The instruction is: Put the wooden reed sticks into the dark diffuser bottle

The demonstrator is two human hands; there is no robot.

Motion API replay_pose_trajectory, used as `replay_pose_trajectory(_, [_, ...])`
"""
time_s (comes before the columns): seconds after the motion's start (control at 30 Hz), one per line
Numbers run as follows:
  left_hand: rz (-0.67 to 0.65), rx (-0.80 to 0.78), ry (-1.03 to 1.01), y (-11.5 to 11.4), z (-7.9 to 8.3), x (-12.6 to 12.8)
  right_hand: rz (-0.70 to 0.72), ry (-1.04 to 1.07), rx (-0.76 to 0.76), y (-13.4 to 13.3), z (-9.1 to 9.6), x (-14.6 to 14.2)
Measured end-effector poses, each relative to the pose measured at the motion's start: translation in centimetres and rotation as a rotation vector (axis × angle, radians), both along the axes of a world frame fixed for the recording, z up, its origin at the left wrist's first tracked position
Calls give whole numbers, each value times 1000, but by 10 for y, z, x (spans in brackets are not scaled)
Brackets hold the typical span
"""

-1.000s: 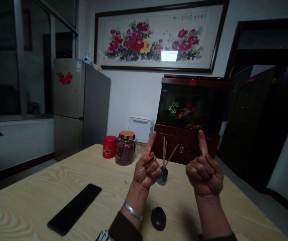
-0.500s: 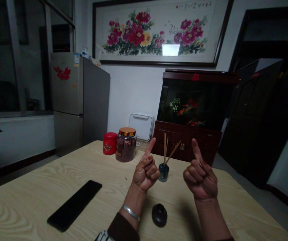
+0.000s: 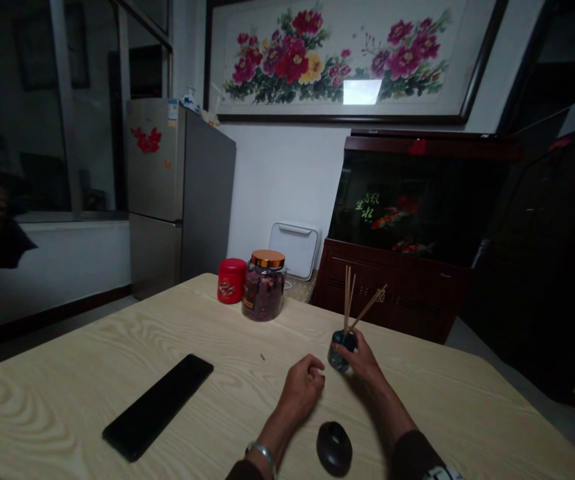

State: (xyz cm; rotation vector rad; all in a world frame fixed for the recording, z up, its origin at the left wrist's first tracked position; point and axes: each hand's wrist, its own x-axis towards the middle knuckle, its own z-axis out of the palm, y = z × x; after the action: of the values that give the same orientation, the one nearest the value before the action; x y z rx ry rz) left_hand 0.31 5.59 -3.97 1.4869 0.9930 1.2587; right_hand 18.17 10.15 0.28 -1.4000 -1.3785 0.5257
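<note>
My right hand (image 3: 362,360) has its thumb and fingers around the dark blue glass bottle of a reed diffuser (image 3: 336,355). Thin brown reeds fan out from the bottle's neck. Whether its base touches the table, I cannot tell. To the left of the bottle, my left hand (image 3: 303,385) hovers with fingers curled in and nothing visible in them; a silver bangle is on that wrist. Nearer to me, between the forearms, lies a dark, rounded, lid-like piece (image 3: 334,449) with a small raised middle.
A long black flat object (image 3: 159,408) lies on the left of the wooden table (image 3: 82,360). Toward the far edge stand a red canister (image 3: 231,281) and a glass jar (image 3: 263,293) with a copper-coloured lid. Behind are a fridge (image 3: 155,160) and a fish tank (image 3: 417,200).
Both hands were raised with index fingers pointing up. My right hand has moved left and taken hold of the diffuser bottle; my left hand has lowered and curled its index finger. The view has shifted.
</note>
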Motion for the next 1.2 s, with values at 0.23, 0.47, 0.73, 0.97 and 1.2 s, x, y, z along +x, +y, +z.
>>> replay_pose_trajectory(0.23, [-53,81,59,-1,3,0,92,-60,-46,-20,-3,-11])
replay_pose_trajectory(0.47, [-136,131,43,-3,11,4,242,102,77,-46,38,-51])
replay_pose_trajectory(0.73, [-121,101,44,-3,10,0,-16,120,153,-49,119,11])
replay_pose_trajectory(0.97, [-138,108,20,-2,8,2,-126,-884,-371,-119,-2,96])
replay_pose_trajectory(1.2, [-141,89,28,0,9,2,16,-968,-235,-155,18,39])
